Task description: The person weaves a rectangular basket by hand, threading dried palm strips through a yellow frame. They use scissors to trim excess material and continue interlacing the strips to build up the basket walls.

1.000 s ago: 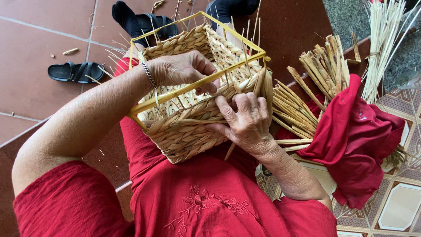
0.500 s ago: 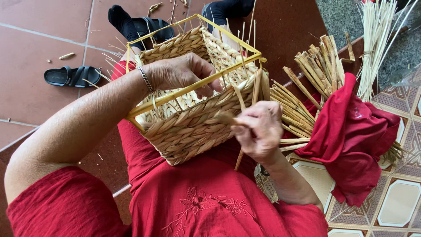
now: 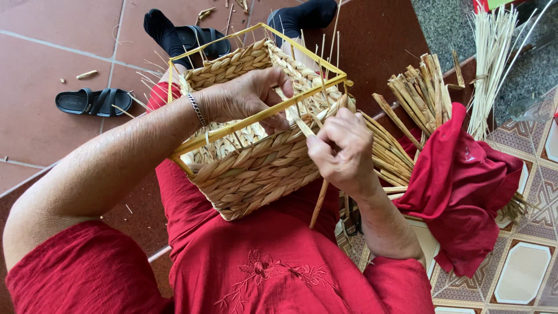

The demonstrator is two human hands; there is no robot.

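A half-woven straw basket [image 3: 256,168] on a yellow wire frame [image 3: 302,43] rests tilted on my lap, over my red clothing. My left hand [image 3: 244,96], with a silver bracelet on the wrist, reaches over the near rim and grips the frame bar and weave there. My right hand [image 3: 343,148] is closed on a flat straw strand [image 3: 319,200] at the basket's right corner; the strand's loose end hangs down below my fist. Thin straw stakes stick up from the basket's rim.
A bundle of thick straw strands [image 3: 415,104] wrapped in a red cloth [image 3: 465,180] lies to my right. Pale thin reeds [image 3: 494,58] stand behind it. A black sandal [image 3: 93,102] lies on the red floor tiles at left. My black-socked feet [image 3: 168,32] are ahead.
My right hand went from lying flat on the basket's side to pinching a strand and lifting toward the rim's right corner. The basket tilted slightly; my left hand kept its grip.
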